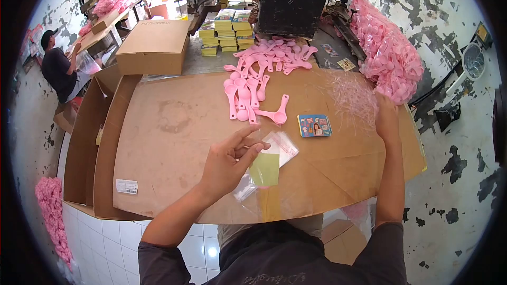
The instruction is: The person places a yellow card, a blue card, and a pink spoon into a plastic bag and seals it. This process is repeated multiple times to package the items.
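Observation:
My left hand (231,159) is over the front middle of the cardboard-covered table, its thumb and fingers curled together beside a green card (265,170) in clear plastic; whether it grips the plastic is unclear. Under and around the card lie clear plastic bags (285,146). My right hand (386,116) reaches to the right edge, at the thin pink strips (351,97) and below the big pink bundle; its fingertips are hidden. Pink spoons (244,95) lie in a heap beyond my left hand. Between my hands sits a stack of blue picture cards (314,126).
An open carton (103,148) stands along the left edge, a closed box (153,45) behind it. Yellow-edged stacks (226,30) and a black machine box (288,2) are at the back. A pink bagged bundle (388,53) rises at right. A person (58,68) sits far left.

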Motion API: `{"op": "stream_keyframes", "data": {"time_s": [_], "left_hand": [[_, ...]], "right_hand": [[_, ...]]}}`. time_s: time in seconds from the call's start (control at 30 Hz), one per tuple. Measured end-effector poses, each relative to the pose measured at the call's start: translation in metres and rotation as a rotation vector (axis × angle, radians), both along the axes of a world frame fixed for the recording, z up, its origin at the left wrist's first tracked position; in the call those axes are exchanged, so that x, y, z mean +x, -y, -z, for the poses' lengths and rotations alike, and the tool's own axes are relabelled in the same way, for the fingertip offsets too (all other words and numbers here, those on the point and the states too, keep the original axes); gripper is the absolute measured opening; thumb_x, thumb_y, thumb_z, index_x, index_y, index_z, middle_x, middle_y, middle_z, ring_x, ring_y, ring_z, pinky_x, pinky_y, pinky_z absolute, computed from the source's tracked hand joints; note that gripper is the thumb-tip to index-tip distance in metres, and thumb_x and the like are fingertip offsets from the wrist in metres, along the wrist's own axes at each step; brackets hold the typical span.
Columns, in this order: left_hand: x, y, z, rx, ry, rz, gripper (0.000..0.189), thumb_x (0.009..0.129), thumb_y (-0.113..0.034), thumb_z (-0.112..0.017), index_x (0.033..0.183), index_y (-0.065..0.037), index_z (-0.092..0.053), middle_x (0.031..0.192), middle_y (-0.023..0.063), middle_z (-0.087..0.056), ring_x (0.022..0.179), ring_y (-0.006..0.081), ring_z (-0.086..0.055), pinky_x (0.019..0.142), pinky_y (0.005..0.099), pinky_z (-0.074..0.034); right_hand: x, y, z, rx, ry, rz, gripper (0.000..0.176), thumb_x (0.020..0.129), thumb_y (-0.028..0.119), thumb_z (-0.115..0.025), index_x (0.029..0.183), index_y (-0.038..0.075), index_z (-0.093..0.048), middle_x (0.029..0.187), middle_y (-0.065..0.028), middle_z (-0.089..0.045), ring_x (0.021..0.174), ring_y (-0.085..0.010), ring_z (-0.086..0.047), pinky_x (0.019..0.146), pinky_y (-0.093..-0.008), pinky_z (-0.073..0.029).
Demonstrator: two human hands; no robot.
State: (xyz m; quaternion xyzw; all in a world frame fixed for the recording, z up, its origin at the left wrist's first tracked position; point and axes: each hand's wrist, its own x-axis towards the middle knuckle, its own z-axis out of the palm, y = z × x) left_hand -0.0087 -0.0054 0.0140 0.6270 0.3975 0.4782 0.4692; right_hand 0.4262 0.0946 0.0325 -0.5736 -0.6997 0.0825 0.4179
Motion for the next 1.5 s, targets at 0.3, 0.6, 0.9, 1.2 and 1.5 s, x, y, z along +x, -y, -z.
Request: {"op": "stream_keyframes", "data": {"time_s": [0.3,0.6,0.9,1.2,1.5], "left_hand": [[0.004,-0.009,0.018,-0.008,0.151,0.006,0.031,0.106,-0.006,-0.053,0.136,0.002,-0.056,0.108,0.0153,-0.075,0.097,0.0146,-0.072,0.083,0.0292,-0.059],[-0.003,-0.011,0.014,-0.142,0.252,0.066,0.036,0.104,-0.012,-0.061,0.135,0.004,-0.056,0.115,0.0162,-0.073,0.105,0.0172,-0.070,0.089,0.0300,-0.059],[-0.002,-0.016,0.026,-0.201,0.182,0.062,0.027,0.100,-0.008,-0.066,0.124,0.004,-0.068,0.111,0.0116,-0.074,0.099,0.0145,-0.071,0.086,0.0289,-0.060],[-0.005,-0.017,0.032,-0.052,0.112,0.070,0.023,0.098,0.001,-0.064,0.118,0.001,-0.073,0.111,0.0103,-0.075,0.096,0.0118,-0.070,0.085,0.0280,-0.058],[-0.008,-0.019,0.034,-0.217,0.234,0.126,0.025,0.102,-0.015,-0.063,0.118,0.003,-0.073,0.109,0.0118,-0.075,0.094,0.0140,-0.070,0.085,0.0296,-0.059]], "right_hand": [[-0.122,0.046,-0.010,-0.402,-0.162,-0.516,0.037,0.095,0.011,-0.070,0.130,0.005,-0.065,0.111,-0.0067,-0.070,0.095,-0.0156,-0.067,0.083,-0.0318,-0.053],[-0.202,0.048,0.013,-0.665,-0.600,-0.875,0.030,0.098,0.010,-0.069,0.125,-0.002,-0.063,0.109,-0.0066,-0.070,0.098,-0.0108,-0.067,0.085,-0.0259,-0.054],[-0.194,0.043,0.031,-0.596,-0.653,-0.758,0.018,0.097,0.010,-0.071,0.111,-0.002,-0.072,0.101,-0.0047,-0.072,0.090,-0.0091,-0.067,0.081,-0.0251,-0.054],[-0.185,0.035,0.042,-0.525,-0.662,-0.841,0.014,0.095,0.003,-0.069,0.108,0.002,-0.075,0.099,-0.0012,-0.071,0.088,-0.0064,-0.064,0.077,-0.0231,-0.050],[-0.176,0.031,0.044,-0.478,-0.523,-0.870,0.017,0.095,0.005,-0.068,0.109,0.002,-0.076,0.104,-0.0023,-0.070,0.090,-0.0083,-0.062,0.077,-0.0238,-0.048]]}}
